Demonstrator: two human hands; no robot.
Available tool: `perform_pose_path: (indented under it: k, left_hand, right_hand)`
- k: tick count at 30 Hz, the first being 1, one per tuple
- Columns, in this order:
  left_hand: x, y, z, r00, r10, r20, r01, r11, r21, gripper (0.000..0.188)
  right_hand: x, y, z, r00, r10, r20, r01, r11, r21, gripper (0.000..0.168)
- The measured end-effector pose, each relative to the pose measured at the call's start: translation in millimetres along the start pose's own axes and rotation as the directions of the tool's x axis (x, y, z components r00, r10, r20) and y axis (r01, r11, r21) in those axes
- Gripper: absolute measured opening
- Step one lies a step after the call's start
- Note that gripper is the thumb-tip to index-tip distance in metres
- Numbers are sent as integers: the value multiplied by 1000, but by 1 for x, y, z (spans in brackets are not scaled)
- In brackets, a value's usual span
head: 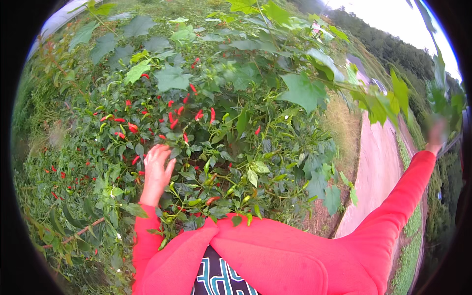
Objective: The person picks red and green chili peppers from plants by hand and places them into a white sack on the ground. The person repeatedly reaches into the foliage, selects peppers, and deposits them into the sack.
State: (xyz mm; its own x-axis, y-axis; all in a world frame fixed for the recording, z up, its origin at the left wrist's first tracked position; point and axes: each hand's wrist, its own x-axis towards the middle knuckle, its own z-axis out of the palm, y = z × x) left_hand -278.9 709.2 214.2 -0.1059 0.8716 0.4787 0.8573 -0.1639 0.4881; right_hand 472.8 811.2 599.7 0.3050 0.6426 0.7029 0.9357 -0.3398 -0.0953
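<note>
My left hand (158, 173) reaches into a chili pepper plant (206, 147), back upward, its thumb apart from slightly bent fingers. Nothing shows in its grasp. Small red chili peppers (133, 128) hang just beyond the fingertips, and green chilies (194, 202) grow to the right of the wrist. My right hand (437, 134) is stretched far out to the right and looks blurred. Large lobed leaves (442, 99) of a climbing vine are beside it; whether it grips them cannot be made out. The vine's leaves (304, 92) spread over the top of the chili plant.
A pale path (372, 177) runs along the right, past dry grass (341, 136). At lower left a reddish woody branch (75, 236) pokes out of the foliage. Tree-covered hills (383, 35) rise behind. Plant stems touch the front of my red jacket (273, 250).
</note>
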Motion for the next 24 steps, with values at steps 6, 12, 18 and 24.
perform_pose_path:
  k: [6, 12, 18, 24]
  left_hand:
    - [3, 7, -8, 999, -29, 29, 31, 998, -60, 28]
    - [7, 15, -23, 999, -3, 42, 7, 994, -109, 28]
    - [32, 33, -75, 989, -40, -144, 1, 964, -266, 25]
    - [30, 45, -118, 982, -57, -178, -21, 911, -412, 22]
  right_hand:
    - [-54, 123, 74, 937, 209, 281, -160, 969, -188, 34]
    - [-61, 158, 83, 957, 197, 214, -143, 959, -243, 36]
    - [-59, -103, -48, 904, -263, -337, 215, 961, -174, 23]
    - [-47, -186, -71, 780, -499, -379, 546, 837, 21, 24]
